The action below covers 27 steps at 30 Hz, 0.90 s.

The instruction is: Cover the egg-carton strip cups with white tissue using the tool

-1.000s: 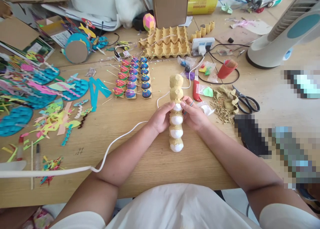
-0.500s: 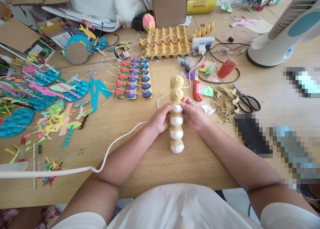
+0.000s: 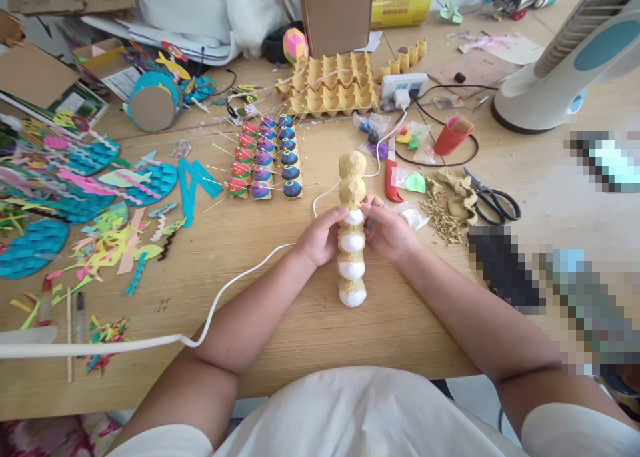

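Observation:
Between my hands is an egg carton strip point(image 3: 352, 190), a row of tan bumps standing lengthwise away from me. Its nearer bumps carry smooth white clay point(image 3: 352, 270); the two farthest are bare. My left hand point(image 3: 323, 236) grips the strip's left edge, thumb near the third bump from the far end. From the right, my right hand point(image 3: 387, 227) holds the same bump, thumb and fingertips pressed against the white patch. Some fingers of both hands are hidden behind the strip. A bag of white clay point(image 3: 413, 217) lies just beyond my right hand.
Painted caterpillar strips point(image 3: 263, 170) with pins stand beyond, left of centre. Scissors point(image 3: 495, 200), carton scraps point(image 3: 453, 207) and a red knife point(image 3: 393, 177) lie to the right. A white cable point(image 3: 230, 284) crosses the left side. Paper cutouts point(image 3: 107, 244) cover the far left; a fan point(image 3: 540, 90) stands back right.
The view has shifted very slightly. Both hands keep the same hold on the strip, and the right fingertips have barely moved.

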Each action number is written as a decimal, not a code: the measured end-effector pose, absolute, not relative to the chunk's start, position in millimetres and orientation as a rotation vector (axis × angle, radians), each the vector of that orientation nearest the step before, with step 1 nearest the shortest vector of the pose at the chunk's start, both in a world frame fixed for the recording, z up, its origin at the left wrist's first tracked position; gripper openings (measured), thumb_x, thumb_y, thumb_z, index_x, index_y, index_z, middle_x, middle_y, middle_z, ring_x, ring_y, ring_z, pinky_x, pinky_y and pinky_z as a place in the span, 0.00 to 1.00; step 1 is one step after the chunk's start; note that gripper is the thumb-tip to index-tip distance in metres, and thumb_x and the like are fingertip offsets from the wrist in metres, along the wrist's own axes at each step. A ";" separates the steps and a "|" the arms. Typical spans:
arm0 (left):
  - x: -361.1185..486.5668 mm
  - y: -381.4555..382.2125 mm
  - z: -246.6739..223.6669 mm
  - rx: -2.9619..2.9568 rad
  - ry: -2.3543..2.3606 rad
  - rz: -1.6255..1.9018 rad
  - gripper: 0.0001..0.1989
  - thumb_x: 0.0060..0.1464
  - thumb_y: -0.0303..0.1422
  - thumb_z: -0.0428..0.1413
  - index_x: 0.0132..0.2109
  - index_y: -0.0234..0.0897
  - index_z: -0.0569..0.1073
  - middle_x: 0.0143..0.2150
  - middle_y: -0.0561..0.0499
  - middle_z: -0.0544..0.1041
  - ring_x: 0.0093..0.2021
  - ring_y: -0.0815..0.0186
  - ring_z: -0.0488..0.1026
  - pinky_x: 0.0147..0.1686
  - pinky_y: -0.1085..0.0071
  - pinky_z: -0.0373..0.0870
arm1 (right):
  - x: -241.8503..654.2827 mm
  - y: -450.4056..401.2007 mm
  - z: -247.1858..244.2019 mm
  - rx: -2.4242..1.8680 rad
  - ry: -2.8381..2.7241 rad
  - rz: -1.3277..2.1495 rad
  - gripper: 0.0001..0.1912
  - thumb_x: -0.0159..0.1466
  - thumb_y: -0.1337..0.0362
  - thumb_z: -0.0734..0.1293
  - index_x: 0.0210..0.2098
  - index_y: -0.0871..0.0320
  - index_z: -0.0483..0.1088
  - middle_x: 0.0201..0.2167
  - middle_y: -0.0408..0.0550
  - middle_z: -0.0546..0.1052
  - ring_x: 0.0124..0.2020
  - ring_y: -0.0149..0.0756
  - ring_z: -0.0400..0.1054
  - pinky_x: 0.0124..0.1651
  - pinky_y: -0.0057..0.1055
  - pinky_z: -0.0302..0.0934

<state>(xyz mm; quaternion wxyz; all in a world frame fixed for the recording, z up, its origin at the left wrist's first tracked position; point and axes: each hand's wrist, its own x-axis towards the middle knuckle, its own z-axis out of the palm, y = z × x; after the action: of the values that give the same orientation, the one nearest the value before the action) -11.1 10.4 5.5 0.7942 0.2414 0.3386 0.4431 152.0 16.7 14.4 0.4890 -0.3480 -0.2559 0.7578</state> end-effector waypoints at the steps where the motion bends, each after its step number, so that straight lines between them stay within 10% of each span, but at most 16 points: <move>1: -11.7 10.7 5.2 0.504 0.727 0.953 0.21 0.48 0.46 0.76 0.43 0.37 0.83 0.37 0.50 0.83 0.36 0.60 0.80 0.43 0.62 0.78 | 152.0 16.5 14.5 -0.849 -0.634 1.834 0.30 0.49 0.53 0.90 0.33 0.51 0.68 0.28 0.35 0.69 0.29 0.30 0.58 0.31 0.33 0.48; 27: -12.2 10.9 5.0 0.570 0.697 0.949 0.23 0.52 0.49 0.78 0.44 0.37 0.85 0.38 0.49 0.86 0.38 0.58 0.83 0.46 0.59 0.80 | 149.0 14.3 25.1 -0.940 -0.661 1.802 0.37 0.42 0.51 0.92 0.34 0.51 0.64 0.31 0.35 0.70 0.31 0.31 0.61 0.33 0.34 0.49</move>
<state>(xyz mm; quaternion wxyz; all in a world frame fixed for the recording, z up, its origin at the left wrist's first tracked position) -12.2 10.9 5.0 0.7935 0.2650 0.3244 0.4414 149.0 14.3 25.1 0.4812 -0.3855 -0.2713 0.7391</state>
